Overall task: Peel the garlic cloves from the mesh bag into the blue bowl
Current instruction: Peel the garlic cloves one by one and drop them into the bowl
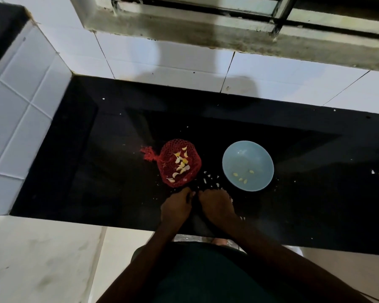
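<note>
A red mesh bag (179, 162) lies flat on the black counter (109, 154), with several unpeeled garlic cloves (181, 163) on it. To its right stands the blue bowl (247, 165), holding several peeled yellowish cloves (242, 177) near its front. My left hand (177, 206) and my right hand (216, 204) meet just in front of the bag, fingers curled toward each other around a small pale garlic clove (193, 194) that is mostly hidden between them.
White bits of garlic skin (210, 182) are scattered between bag and bowl and around my hands. A white tiled wall (184, 60) runs behind the counter, and a tiled pillar (20, 110) closes its left end. The counter's front edge is right under my wrists.
</note>
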The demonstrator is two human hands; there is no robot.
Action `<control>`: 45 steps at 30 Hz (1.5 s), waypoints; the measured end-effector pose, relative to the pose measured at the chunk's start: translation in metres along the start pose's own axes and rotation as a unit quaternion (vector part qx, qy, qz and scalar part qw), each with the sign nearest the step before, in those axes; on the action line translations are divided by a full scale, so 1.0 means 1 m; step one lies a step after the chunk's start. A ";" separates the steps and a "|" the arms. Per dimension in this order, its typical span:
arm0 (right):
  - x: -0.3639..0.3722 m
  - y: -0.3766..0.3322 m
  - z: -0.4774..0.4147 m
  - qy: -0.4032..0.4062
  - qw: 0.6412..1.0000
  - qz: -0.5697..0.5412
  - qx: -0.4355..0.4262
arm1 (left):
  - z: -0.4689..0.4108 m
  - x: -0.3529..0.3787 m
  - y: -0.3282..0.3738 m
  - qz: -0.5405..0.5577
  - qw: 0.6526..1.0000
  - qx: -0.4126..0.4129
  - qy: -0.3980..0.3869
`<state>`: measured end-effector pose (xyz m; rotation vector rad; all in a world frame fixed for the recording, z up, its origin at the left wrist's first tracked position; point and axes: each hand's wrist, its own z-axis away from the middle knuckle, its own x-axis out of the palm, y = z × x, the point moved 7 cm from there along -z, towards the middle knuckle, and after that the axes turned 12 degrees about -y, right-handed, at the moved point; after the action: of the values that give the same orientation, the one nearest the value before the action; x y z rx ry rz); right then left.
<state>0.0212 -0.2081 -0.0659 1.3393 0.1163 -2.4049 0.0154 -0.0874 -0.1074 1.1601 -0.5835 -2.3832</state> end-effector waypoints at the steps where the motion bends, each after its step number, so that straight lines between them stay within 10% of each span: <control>1: 0.003 -0.001 -0.002 0.002 1.000 0.004 -0.002 | 0.000 -0.002 0.002 -0.001 1.000 -0.001 -0.003; 10: 0.005 0.036 0.007 -0.020 0.963 -0.260 0.069 | -0.001 -0.002 0.002 0.164 0.985 0.023 -0.056; 17: -0.008 0.051 0.043 -0.010 0.653 -0.757 -0.010 | 0.024 -0.018 0.056 0.363 0.913 0.172 -0.071; 22: -0.008 0.055 0.050 0.027 0.540 -0.841 -0.020 | 0.034 -0.036 0.090 0.369 0.907 0.204 0.007; 32: -0.046 0.102 0.090 0.228 0.671 -0.690 -0.149 | 0.051 -0.042 0.116 0.364 0.909 0.204 -0.022; 45: -0.082 0.123 0.110 0.215 0.825 -0.472 -0.223 | 0.061 -0.048 0.140 0.260 0.930 0.217 -0.140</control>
<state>0.0175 -0.3260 0.0759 1.7919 1.7114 -2.3859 0.0198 -0.1655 0.0326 0.6889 -1.3809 -2.0065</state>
